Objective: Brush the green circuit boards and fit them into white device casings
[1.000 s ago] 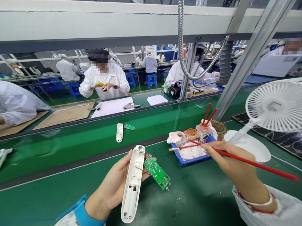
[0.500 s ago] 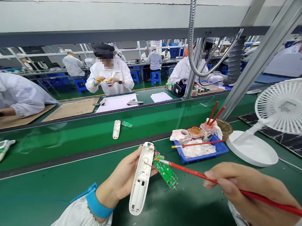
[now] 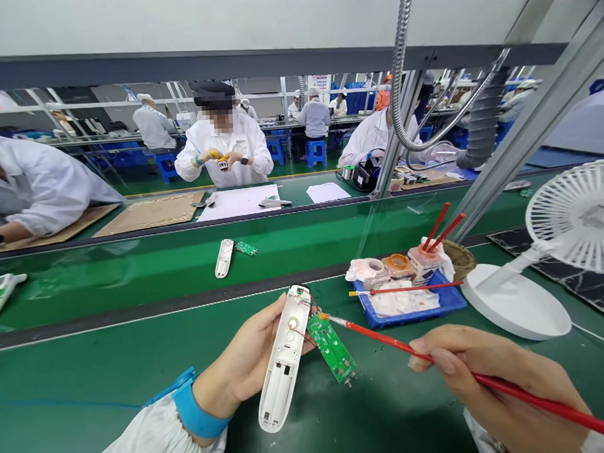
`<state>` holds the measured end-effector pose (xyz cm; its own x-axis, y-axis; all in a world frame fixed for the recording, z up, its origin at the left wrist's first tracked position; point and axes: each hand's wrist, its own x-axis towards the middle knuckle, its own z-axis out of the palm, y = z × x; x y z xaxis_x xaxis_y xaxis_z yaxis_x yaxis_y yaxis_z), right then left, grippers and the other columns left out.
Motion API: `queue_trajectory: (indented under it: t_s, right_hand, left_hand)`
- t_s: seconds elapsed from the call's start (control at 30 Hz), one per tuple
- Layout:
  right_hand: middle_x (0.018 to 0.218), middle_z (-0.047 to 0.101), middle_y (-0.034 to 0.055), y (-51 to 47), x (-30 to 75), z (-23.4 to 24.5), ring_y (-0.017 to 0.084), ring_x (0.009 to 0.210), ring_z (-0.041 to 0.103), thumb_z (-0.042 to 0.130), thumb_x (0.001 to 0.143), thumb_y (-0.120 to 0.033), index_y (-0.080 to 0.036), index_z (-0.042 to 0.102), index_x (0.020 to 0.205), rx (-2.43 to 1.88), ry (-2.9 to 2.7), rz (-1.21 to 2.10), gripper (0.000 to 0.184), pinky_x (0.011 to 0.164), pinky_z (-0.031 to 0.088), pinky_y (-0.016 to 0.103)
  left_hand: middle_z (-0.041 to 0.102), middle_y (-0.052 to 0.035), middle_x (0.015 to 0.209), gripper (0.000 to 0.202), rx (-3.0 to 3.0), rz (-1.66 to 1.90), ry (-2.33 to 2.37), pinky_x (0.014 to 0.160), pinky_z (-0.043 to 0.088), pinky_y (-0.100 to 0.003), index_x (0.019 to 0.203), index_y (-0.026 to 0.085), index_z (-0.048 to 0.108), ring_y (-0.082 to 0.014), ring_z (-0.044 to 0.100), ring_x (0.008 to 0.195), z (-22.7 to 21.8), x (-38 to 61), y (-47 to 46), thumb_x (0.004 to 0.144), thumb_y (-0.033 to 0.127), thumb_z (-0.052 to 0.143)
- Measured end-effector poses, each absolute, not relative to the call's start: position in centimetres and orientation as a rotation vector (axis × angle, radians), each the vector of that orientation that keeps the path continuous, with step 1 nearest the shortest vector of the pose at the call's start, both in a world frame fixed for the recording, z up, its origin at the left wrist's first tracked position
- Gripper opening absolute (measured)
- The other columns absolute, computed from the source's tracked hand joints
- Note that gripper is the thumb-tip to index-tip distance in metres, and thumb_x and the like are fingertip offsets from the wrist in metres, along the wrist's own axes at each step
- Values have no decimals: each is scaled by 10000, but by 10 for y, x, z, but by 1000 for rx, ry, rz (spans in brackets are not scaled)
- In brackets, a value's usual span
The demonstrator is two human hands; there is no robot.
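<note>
1. The left hand (image 3: 247, 352) lies palm up, wrist angled in from the lower left, its fingers closed around a white plastic housing (image 3: 285, 381).
2. A green circuit board (image 3: 331, 349) sits just right of that grip, joined to the housing's top end by red wires (image 3: 303, 334).
3. The right hand (image 3: 489, 378) pinches a red-handled brush (image 3: 387, 334) between thumb and fingers, its tip just beside the board's upper end.
4. Past the right hand, a blue tray (image 3: 411, 318) sits on the green table (image 3: 113, 375), with a white desk fan (image 3: 582, 221) farther right.
</note>
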<state>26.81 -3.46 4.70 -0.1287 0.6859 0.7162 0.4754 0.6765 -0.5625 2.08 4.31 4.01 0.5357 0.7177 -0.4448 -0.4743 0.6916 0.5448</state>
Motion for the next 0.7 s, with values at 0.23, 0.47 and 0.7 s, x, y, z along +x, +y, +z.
queue_trajectory:
  t_s: [0.23, 0.47, 0.7]
  right_hand:
    - [548, 656, -27, 0, 297, 19, 120, 508, 646, 701, 737, -263, -195, 517, 699, -1210, -885, 426, 199, 559, 558, 217]
    - [517, 617, 15, 33, 336, -49, 161, 479, 620, 600, 658, -621, -208, 495, 615, -1723, -710, 730, 429, 494, 549, 279]
    - [307, 467, 41, 37, 365, -49, 174, 304, 443, 527, 725, -589, -222, 427, 362, -2231, -952, 624, 526, 424, 377, 325]
  left_hand:
    - [662, -98, 960, 321, 424, 761, 732, 921, 449, -363, 987, 106, 648, -195, 614, 880, 40, 14, 44, 859, 363, 505]
    - [631, -25, 826, 205, 739, 774, 836, 908, 430, -329, 933, 163, 646, -148, 582, 809, 30, 16, 40, 734, 123, 621]
    - [631, -50, 1084, 348, 896, 790, 891, 800, 426, -280, 1141, 219, 568, -137, 557, 795, 29, 23, 36, 801, 289, 587]
